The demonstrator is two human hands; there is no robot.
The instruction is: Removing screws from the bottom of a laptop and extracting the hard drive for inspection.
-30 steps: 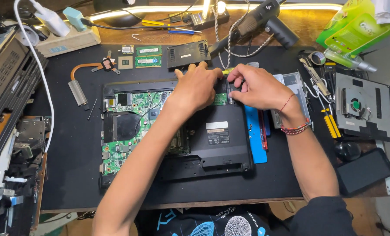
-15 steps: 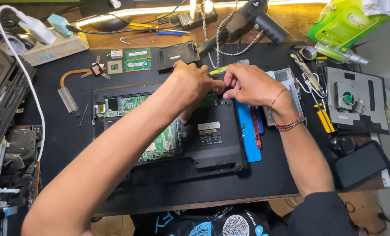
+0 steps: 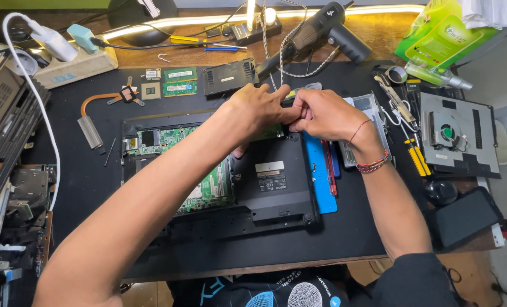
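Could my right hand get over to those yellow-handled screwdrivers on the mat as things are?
Probably yes. The right hand is at the laptop's top edge, and the yellow-handled screwdrivers lie on the mat just to its right. Only flat things, a silver drive and some tools, lie between; nothing stands in the way.

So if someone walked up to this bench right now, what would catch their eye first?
Most likely the opened laptop in the middle of the black mat, its green circuit board bare. The left hand and right hand meet at its far edge, pinching something small that can't be made out. A loose cooling fan lies at the right, and two green memory sticks lie at the back.
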